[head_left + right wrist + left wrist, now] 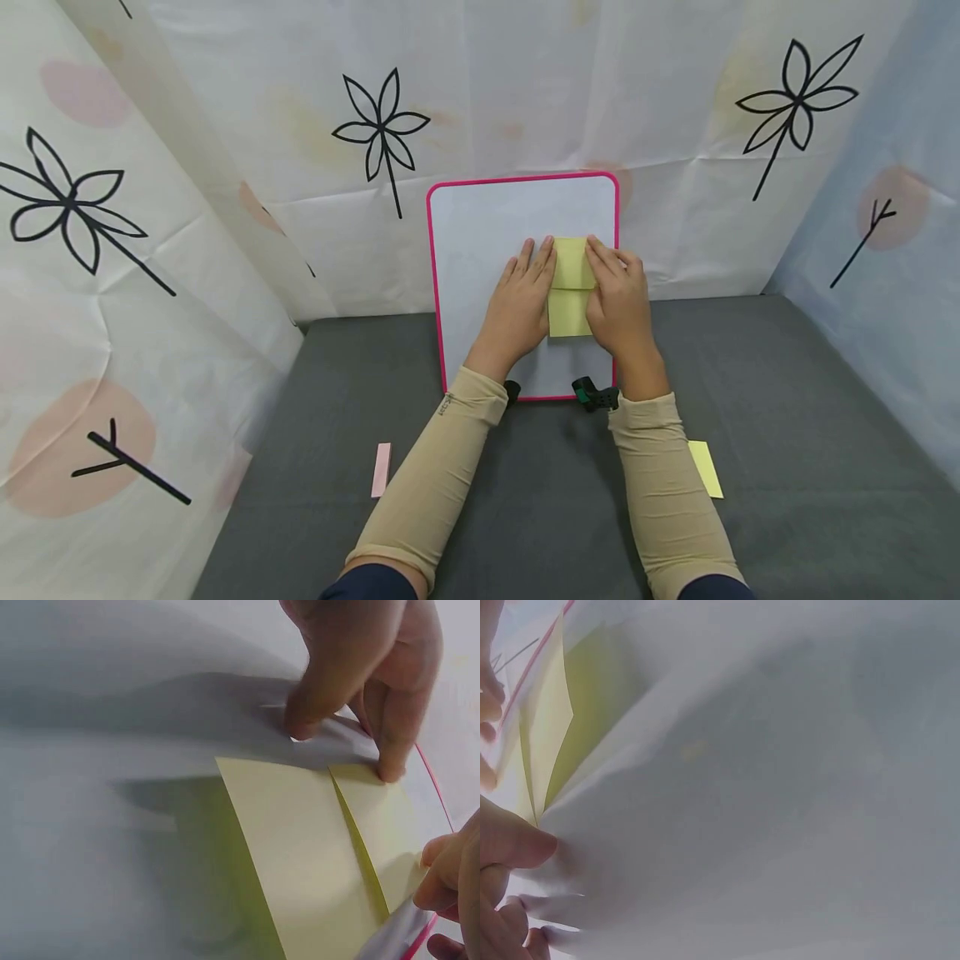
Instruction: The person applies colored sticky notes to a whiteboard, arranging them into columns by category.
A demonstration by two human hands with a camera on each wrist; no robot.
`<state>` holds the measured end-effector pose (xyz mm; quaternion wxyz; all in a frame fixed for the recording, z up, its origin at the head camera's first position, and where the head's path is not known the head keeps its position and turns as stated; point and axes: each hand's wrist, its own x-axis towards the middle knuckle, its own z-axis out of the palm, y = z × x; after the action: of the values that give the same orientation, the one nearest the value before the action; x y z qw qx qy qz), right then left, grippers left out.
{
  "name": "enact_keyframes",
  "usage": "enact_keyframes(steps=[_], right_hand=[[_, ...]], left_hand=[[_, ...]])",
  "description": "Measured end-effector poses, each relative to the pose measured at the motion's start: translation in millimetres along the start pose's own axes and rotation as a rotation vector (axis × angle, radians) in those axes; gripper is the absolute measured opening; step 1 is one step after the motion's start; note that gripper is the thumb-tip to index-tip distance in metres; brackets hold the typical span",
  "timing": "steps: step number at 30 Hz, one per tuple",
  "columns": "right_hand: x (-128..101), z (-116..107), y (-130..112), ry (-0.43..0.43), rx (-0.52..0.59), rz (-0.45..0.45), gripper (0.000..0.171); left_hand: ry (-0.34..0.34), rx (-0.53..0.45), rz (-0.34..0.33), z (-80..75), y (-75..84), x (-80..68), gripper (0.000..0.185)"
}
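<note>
Both hands lie flat with straight fingers on a pink-framed whiteboard (480,250), grasping nothing. The left hand (521,304) presses beside the left edge of two overlapping yellow sticky notes (572,287); the right hand (618,304) presses their right edge. The board leans against the far patterned curtain (525,92), standing on the grey bench (787,417). Nearer lie a pink strip (382,469) at left and a yellow note (707,468) at right.

Evenly and brightly lit from above, no glare. Sharp in the head view, with wide-angle bending at the edges. Soft shadows under the forearms on the desk (787,433). Close and blurred in the left wrist view, whiteboard (795,795) a grey haze. Clearer at the right wrist, broad soft shadows beside the note (307,847).
</note>
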<state>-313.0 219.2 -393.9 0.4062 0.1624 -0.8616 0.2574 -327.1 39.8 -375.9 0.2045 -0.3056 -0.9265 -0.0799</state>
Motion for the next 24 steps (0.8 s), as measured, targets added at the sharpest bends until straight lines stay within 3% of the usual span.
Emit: enact_keyframes(steps=[15,20,24], right_hand=[[-1.9,-3.9,6.4,0.066,0.020,0.016,0.049],[-2.2,-3.8,4.5,0.106,0.049,0.012,0.045],[-1.3,-3.6,-0.6,0.107,0.083,0.029,0.040]], left_hand=[[-0.015,-0.004,-0.040,-4.9,3.0,-8.6,0.062],[0.013,-0.040,-0.064,-14.7,0.3,-23.1,0.062],[0.031,-0.082,-0.062,-24.1,-7.2,-43.2,0.070]])
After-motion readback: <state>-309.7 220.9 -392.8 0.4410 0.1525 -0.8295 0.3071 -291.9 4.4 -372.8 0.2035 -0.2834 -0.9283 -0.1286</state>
